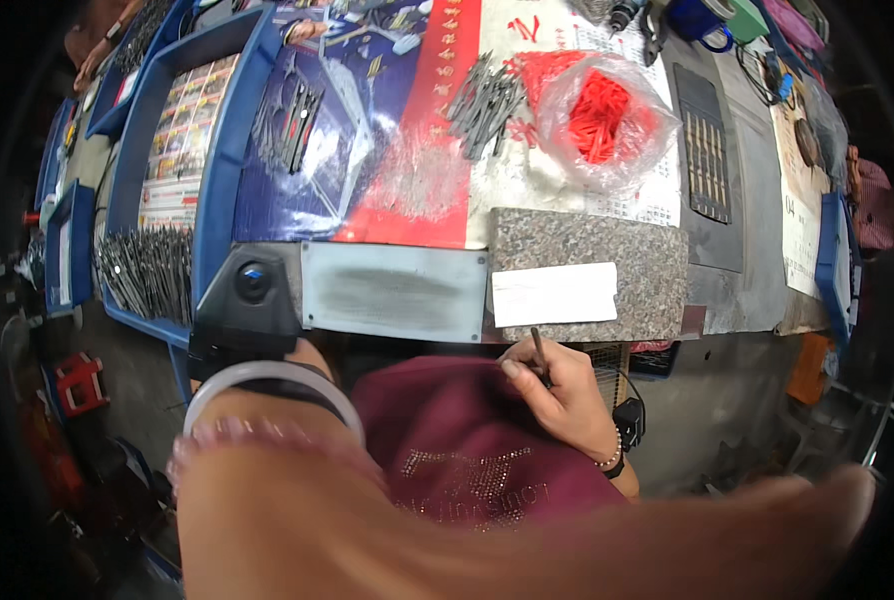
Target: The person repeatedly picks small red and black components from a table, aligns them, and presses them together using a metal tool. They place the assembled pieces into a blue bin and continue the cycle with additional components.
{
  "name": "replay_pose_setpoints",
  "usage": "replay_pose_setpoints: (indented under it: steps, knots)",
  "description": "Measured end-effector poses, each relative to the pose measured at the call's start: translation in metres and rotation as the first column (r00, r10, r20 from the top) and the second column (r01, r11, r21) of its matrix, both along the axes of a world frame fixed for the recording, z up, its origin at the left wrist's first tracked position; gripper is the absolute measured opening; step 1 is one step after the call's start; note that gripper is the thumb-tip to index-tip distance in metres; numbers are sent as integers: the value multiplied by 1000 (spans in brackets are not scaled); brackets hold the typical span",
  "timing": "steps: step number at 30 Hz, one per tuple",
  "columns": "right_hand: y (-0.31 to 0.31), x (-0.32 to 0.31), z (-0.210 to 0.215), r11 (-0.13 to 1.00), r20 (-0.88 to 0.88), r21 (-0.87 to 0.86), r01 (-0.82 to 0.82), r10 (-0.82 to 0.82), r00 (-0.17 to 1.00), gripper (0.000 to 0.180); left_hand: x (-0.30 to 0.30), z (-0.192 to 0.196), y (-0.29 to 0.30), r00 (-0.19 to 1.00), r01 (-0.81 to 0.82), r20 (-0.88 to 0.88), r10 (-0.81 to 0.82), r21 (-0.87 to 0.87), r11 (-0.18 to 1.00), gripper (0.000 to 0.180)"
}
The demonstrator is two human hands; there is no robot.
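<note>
My right hand [564, 398] is closed in front of the bench edge, thumb and fingers pinching a thin dark rod [538, 345] that points up. The white rectangular block or pad [554, 294] lies just beyond it, on a speckled stone slab [592, 232]. My left hand [312, 358] is at the bench's left front, next to the blue tray. A black wrist-worn device [250, 291] covers most of it, so its fingers are hidden and I cannot see whether it holds anything.
The blue tray [124, 180] holds several dark thin rods [147, 270]. A grey plate [392, 290] lies left of the slab. Farther back are loose rods [487, 105], a clear bag [657, 125] of red pieces [602, 115], and a dark case [702, 145] with slim bits.
</note>
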State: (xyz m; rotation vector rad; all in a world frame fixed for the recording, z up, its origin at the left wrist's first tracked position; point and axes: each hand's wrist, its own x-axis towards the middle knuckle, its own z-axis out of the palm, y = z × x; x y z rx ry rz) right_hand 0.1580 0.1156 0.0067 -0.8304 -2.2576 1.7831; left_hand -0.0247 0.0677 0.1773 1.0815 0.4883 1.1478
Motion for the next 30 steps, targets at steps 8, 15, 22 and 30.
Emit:
replay_pose_setpoints:
  steps: [8, 15, 22, 30]
  knots:
    - [11, 2, 6, 1000, 12, 12, -10, 10, 1000, 21, -90, -139, 46, 480, -806, -612, 628, -25, 592, 23]
    - [5, 2, 7, 1000, 25, 24, -19, 18, 1000, 18, -129, -241, 107, -81, -737, -787, 612, 460, 494, 21]
    - [8, 8, 7, 998, 38, 68, 4, -7, 999, 18, -132, -245, 131, -281, -663, -843, 460, 516, 541, 18]
    - [4, 6, 1, 989, -55, 149, -6, 14, 998, 14, -122, -235, 130, -402, -649, -835, 377, 550, 526, 16]
